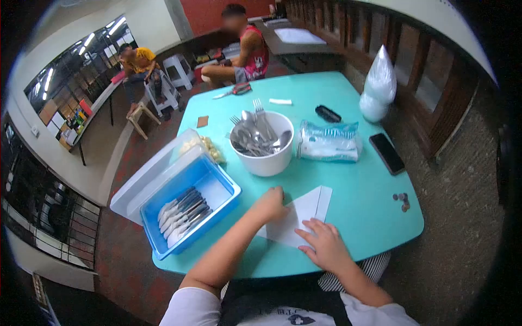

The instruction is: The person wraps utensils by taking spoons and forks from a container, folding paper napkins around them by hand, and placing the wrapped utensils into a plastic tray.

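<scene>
A white paper napkin (304, 213), partly folded to a point, lies on the turquoise table (375, 217). My left hand (272, 205) touches its left edge, with the fingers curled; what they hold, if anything, is hidden. Spread over the napkin's lower right part is my right hand (324, 243), its fingers apart. Beyond my hands stands a white bucket (264, 163) full of forks and spoons (253, 133). To the left, a blue tray (228, 196) holds several pieces of cutlery wrapped in white napkins (182, 220), its lid (147, 179) leaning open.
A plastic pack of napkins (329, 142), a phone (387, 154), coins (402, 201), a black object (328, 114) and red-handled scissors (239, 89) lie around. A plastic-wrapped cone-shaped object (379, 87) stands at the right. Two people (253, 54) sit behind.
</scene>
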`<state>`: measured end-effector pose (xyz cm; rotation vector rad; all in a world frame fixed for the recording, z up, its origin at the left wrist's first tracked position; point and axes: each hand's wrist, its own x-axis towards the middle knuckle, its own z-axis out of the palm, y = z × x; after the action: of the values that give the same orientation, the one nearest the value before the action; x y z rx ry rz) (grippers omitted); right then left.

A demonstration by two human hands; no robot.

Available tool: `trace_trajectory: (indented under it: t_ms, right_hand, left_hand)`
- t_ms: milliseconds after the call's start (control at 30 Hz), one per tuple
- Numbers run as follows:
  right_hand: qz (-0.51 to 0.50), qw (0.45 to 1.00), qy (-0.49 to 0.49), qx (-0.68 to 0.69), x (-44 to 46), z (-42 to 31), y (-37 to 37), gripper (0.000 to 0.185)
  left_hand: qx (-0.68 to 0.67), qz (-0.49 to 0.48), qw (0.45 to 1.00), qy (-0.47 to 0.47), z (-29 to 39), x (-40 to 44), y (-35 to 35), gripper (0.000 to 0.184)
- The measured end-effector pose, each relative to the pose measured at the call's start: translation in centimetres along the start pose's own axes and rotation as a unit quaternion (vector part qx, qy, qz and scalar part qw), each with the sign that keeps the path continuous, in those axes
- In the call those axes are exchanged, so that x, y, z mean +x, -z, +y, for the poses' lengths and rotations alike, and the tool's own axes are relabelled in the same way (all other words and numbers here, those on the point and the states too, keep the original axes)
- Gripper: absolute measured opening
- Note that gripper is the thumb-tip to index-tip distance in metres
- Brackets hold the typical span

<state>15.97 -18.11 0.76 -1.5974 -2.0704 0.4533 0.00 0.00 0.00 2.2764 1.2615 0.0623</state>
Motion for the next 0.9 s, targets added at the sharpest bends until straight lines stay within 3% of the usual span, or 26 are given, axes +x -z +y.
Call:
trace_trajectory:
  t_ms: [67,133,267,367,467,567,733,900]
  right_hand:
    - [0.023,0.999,0.017,-0.042,-0.3,-0.4,0.9,0.042]
    - [0.002,0.999,0.003,-0.042,0.3,-0.4,-1.0,0.041]
    - [0.004,0.997,0.001,-0.075,1.7,0.6,0.0,0.035]
    - [0.007,0.998,-0.018,-0.053,2.1,1.0,-0.2,0.030]
    - [0.000,0.999,-0.024,-0.045,2.1,1.2,-0.2,0.029]
    - [-0.004,0.999,-0.028,-0.037,2.2,1.3,-0.2,0.030]
    - [-0.016,0.999,-0.039,-0.030,2.4,1.2,0.0,0.030]
    - [-0.082,0.996,0.025,-0.036,3.9,1.9,3.2,0.024]
  left_hand:
    - [-0.045,0.010,0.998,-0.037,0.7,-0.7,0.7,0.043]
    - [-0.020,-0.045,0.999,-0.024,-0.9,-1.1,-0.1,0.039]
    - [-0.049,0.043,0.998,-0.019,1.6,-1.2,1.0,0.032]
    - [-0.079,0.021,0.994,-0.075,3.0,-1.4,1.4,0.024]
    - [-0.358,-0.106,0.914,-0.158,2.5,-0.4,-1.1,0.019]
    - [-0.546,-0.151,0.800,-0.197,2.4,0.1,-2.6,0.018]
    - [-0.584,-0.206,0.766,-0.170,1.0,0.9,-4.4,0.017]
    - [-0.641,-0.211,0.719,-0.165,0.6,1.2,-5.1,0.017]
